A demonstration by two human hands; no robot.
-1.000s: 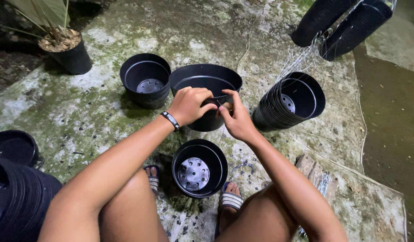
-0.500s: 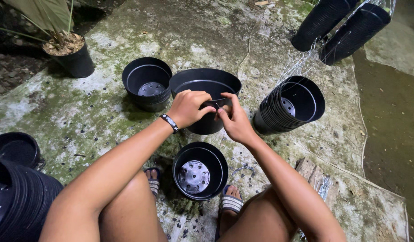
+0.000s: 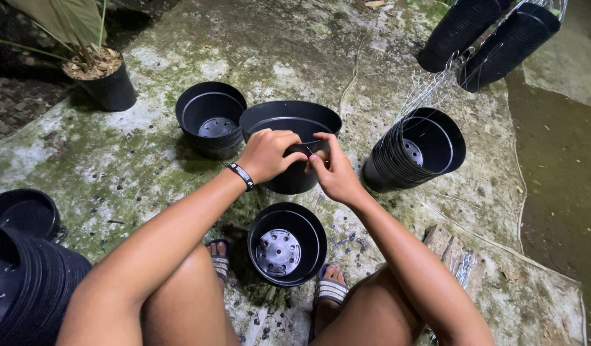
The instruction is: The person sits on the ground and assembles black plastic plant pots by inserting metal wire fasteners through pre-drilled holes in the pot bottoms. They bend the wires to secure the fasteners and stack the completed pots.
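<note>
Two hands meet on the near rim of a big black pot (image 3: pixel 289 122) in the middle of the mossy ground (image 3: pixel 148 166): the left hand (image 3: pixel 265 154) has its fingers curled tight over the rim, and the right hand (image 3: pixel 332 172) pinches the same rim with bent fingers just beside it. At 6 o'clock from the big pot an empty pot (image 3: pixel 286 243) stands between two sandaled feet, a smaller pot (image 3: pixel 211 118) touches it at 9 o'clock, and a tipped stack of pots (image 3: pixel 414 150) lies near at 3 o'clock. Far off at 10 o'clock sits a potted plant (image 3: pixel 97 77).
</note>
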